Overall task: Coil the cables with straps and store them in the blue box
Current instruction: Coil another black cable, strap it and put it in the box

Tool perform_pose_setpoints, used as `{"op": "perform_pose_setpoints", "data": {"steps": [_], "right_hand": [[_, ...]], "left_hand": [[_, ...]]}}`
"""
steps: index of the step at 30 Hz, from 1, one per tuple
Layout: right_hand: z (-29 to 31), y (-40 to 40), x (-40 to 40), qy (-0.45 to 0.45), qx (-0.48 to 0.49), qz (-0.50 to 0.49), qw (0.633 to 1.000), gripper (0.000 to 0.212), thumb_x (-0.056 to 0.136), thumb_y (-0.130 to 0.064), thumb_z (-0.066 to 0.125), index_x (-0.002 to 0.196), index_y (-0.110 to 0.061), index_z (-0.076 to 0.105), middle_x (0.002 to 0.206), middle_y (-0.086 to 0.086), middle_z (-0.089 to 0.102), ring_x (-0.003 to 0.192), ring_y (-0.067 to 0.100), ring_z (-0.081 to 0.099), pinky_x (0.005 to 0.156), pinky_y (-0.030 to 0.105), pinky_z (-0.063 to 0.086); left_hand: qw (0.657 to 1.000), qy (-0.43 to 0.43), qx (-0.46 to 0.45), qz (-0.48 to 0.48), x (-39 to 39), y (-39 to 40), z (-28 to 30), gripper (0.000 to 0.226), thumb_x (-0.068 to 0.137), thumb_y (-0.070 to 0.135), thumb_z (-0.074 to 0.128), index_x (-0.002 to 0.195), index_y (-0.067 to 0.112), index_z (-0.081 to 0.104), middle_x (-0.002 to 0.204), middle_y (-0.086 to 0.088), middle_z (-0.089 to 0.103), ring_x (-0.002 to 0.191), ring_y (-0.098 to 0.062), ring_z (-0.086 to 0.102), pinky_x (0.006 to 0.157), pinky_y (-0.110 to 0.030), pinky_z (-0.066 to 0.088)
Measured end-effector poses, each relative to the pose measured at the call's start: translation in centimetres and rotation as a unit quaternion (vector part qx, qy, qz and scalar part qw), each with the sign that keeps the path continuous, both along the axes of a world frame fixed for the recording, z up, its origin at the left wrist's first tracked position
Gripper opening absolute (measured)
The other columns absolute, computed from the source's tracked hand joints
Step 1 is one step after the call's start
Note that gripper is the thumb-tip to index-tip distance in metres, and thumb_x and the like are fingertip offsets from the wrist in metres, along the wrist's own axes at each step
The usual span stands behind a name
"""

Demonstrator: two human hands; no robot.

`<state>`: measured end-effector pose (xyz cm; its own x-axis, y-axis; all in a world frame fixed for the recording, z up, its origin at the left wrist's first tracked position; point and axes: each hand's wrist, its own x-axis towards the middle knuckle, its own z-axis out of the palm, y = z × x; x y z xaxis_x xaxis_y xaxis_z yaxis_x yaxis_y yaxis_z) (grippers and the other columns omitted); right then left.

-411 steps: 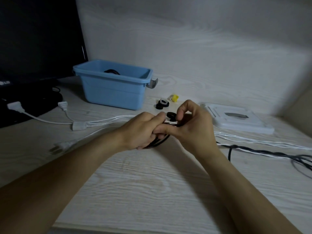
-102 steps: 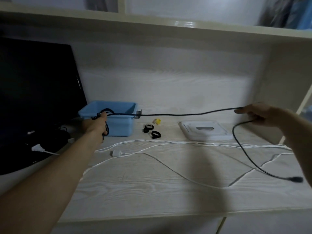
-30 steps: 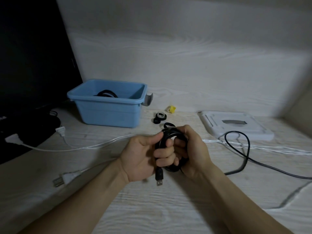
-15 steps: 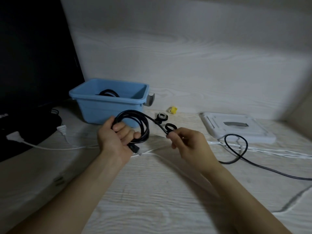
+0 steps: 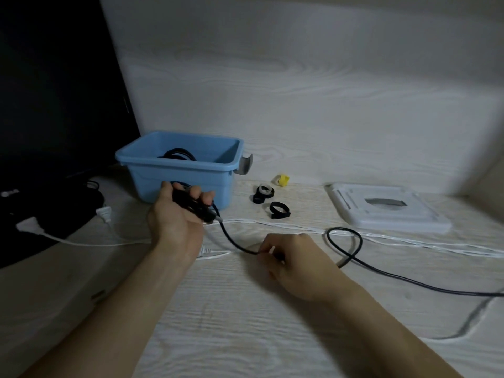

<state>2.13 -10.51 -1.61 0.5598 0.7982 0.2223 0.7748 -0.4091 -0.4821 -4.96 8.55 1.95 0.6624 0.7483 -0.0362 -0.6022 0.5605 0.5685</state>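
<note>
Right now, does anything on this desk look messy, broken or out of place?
Nothing looks broken or spilled. The mess is loose cabling: the black cable trails in an open loop from the hands to the right edge, and white cables sprawl across the desk. The white lid lies apart from the blue box.
</note>
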Motion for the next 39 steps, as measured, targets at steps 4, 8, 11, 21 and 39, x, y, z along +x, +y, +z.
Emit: {"op": "perform_pose_setpoints", "data": {"steps": [4,8,11,21,39], "right_hand": [[0.2,0.1,-0.8,-0.019,-0.039,0.079,0.996,0.02,0.09,-0.033,0.051,0.096,-0.024,0.068,0.089,-0.007,0.069,0.079,0.013,0.061,0.073,0.037,0.052],[0.8,0.4,-2.1,0.003,-0.02,0.161,0.987,0.013,0.097,-0.023,0.053,0.091,-0.02,0.064,0.085,-0.008,0.062,0.075,0.01,0.054,0.07,0.026,0.044],[1.2,0.5,-2.4,-0.026,0.061,0.145,0.987,0.016,0.101,-0.026,0.051,0.092,-0.02,0.063,0.082,-0.016,0.055,0.072,0.002,0.048,0.067,0.021,0.038],[2.7,-1.4,0.1,-0.072,0.27,0.003,0.96,0.043,0.064,-0.064,0.078,0.067,-0.021,0.07,0.058,-0.012,0.063,0.051,0.008,0.056,0.049,0.023,0.043],[2.1,0.3,-1.2,0.439,0.356,0.029,0.824,0.034,0.093,-0.029,0.06,0.094,0.005,0.064,0.052,0.005,0.037,0.044,0.022,0.04,0.047,0.031,0.044]], "left_hand": [[0.998,-0.015,0.044,-0.047,0.0,-0.7,0.0,0.039,0.105,0.041,0.029,0.076,0.018,0.041,0.057,0.004,0.038,0.047,-0.012,0.036,0.069,-0.029,0.045],[0.979,0.062,0.192,-0.019,0.7,-2.1,-0.7,0.028,0.106,0.022,0.038,0.079,0.015,0.039,0.059,0.003,0.045,0.05,-0.012,0.041,0.06,-0.028,0.041],[0.896,0.143,0.42,-0.006,0.6,-2.7,-1.7,0.025,0.106,0.017,0.038,0.081,0.013,0.04,0.06,0.007,0.05,0.056,-0.013,0.046,0.064,-0.03,0.043],[0.805,0.202,0.476,-0.29,-1.6,-4.6,-1.3,0.052,0.097,0.054,0.042,0.07,0.01,0.049,0.051,-0.003,0.038,0.046,-0.015,0.03,0.044,-0.023,0.027],[0.821,0.067,0.196,-0.532,-1.5,-3.7,-0.9,0.038,0.096,0.042,0.046,0.067,0.017,0.048,0.049,0.003,0.037,0.04,-0.012,0.039,0.063,-0.031,0.048]]}}
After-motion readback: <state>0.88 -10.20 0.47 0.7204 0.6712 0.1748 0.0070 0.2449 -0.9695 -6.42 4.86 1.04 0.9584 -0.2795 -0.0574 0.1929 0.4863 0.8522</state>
